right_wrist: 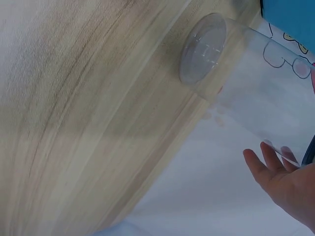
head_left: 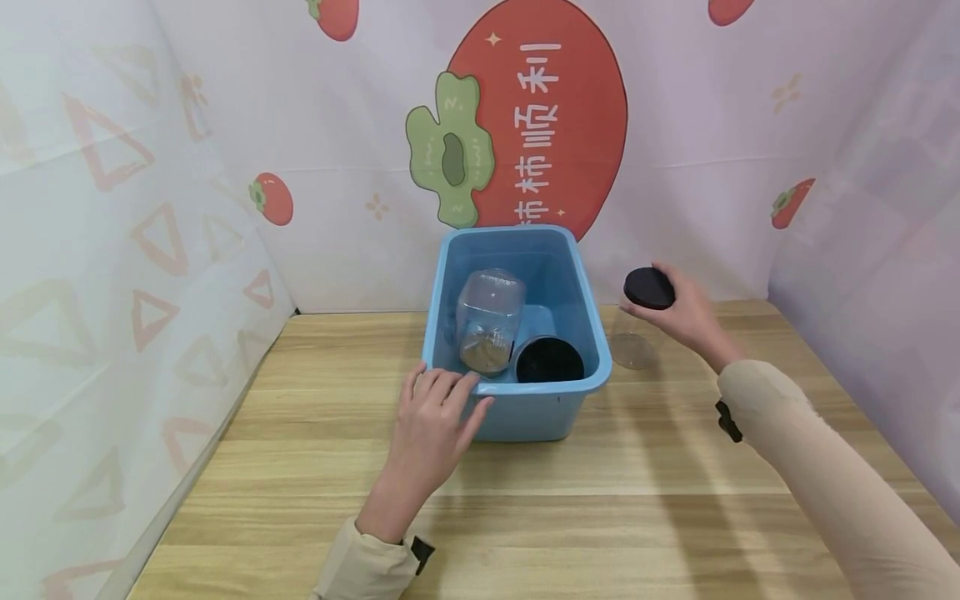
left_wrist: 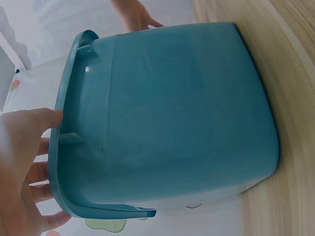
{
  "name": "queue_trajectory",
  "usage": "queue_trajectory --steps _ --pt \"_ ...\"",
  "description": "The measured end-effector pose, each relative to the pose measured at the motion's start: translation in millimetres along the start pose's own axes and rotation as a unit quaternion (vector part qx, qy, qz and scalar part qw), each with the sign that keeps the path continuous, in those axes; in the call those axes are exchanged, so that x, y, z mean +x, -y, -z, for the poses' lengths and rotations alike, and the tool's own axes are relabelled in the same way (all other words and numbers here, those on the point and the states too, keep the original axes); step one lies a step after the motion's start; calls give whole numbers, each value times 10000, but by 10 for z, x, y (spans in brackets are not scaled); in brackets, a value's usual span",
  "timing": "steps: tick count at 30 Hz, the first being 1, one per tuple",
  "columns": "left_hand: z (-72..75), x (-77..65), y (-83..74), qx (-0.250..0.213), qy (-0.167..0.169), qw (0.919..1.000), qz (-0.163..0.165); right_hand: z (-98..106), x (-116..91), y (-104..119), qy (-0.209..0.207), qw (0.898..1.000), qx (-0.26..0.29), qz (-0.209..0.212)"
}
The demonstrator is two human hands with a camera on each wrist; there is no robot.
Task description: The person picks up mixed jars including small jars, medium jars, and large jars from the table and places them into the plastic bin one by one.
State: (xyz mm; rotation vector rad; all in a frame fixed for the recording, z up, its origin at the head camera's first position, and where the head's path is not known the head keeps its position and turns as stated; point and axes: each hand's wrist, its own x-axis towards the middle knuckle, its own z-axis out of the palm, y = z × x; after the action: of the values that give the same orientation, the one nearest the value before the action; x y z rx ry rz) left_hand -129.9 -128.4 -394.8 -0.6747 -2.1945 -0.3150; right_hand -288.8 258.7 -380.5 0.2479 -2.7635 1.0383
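Observation:
A light blue plastic bin point(head_left: 517, 412) stands on the table. My left hand point(head_left: 431, 421) grips its near left rim; in the left wrist view the thumb point(left_wrist: 49, 118) lies on the outer side and the fingers pass behind the rim. To the right of the bin, my right hand point(head_left: 686, 312) holds a clear cylindrical jar point(right_wrist: 246, 73) near its top, just below the black lid point(head_left: 649, 288). The jar is upright; whether its base touches the table I cannot tell. Inside the bin lie a clear jar point(head_left: 491, 304) and a black-lidded container point(head_left: 550, 360).
The wooden table point(head_left: 322, 467) carries the bin and runs back to a printed cloth backdrop point(head_left: 337, 250). Cloth walls stand on the left and right sides. The bin's tall side lies close to the jar in my right hand.

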Motion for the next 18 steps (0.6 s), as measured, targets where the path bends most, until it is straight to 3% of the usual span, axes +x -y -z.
queue_trajectory --steps 7,18 --pt "-16 1 4 -29 -29 10000 -22 -40 -17 -32 -150 9995 255 -74" --pt "-17 -13 14 -2 -104 9999 -53 -54 -3 -5 -59 9990 384 -222"
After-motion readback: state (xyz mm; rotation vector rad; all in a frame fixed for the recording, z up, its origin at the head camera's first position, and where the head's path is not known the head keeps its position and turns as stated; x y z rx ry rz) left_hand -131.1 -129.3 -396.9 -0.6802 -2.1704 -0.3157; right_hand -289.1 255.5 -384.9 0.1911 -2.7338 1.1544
